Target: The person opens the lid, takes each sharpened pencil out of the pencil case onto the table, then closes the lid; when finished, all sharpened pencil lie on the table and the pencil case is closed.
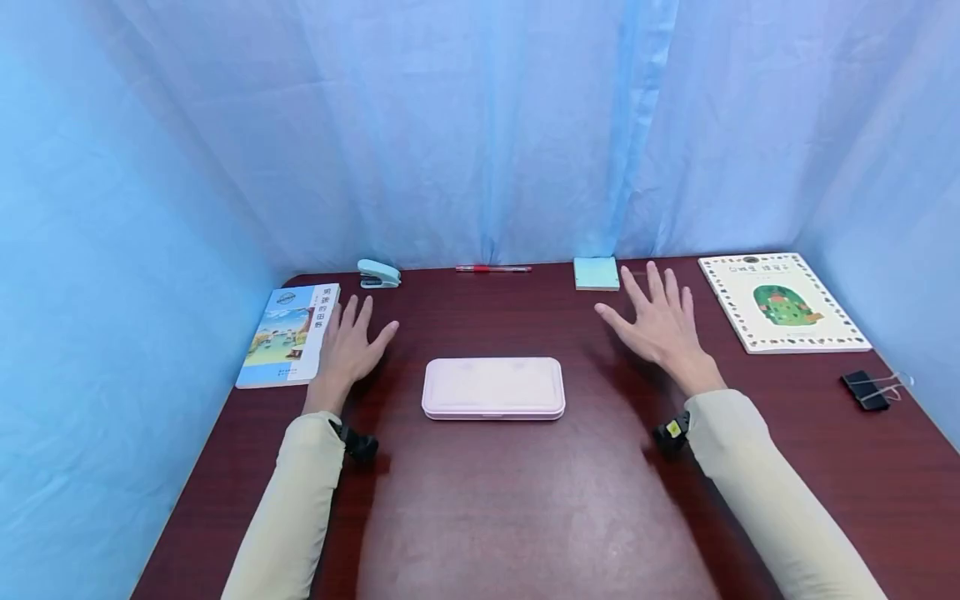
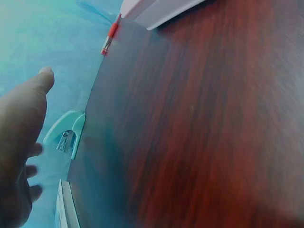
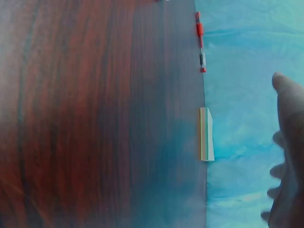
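My left hand [image 1: 351, 348] is held over the table's left side with fingers spread, its edge overlapping the blue-and-white book [image 1: 288, 335] in the head view. On the right, my right hand [image 1: 662, 327] has its fingers spread too, just in front of a pale blue sticky-note pad [image 1: 597, 273]. Neither hand holds anything. Between them lies a closed, pale pink pencil case [image 1: 493, 388]. In the left wrist view a mint stapler [image 2: 67, 130] shows beyond the thumb. The right wrist view has the pad and a red pen [image 3: 200, 35] near the far edge.
A white picture book [image 1: 783, 302] with a green drawing lies at the back right. In front of it sits a black binder clip [image 1: 868, 390] near the right edge. Blue curtains [image 1: 420, 133] hang around the dark wooden table [image 1: 510, 517].
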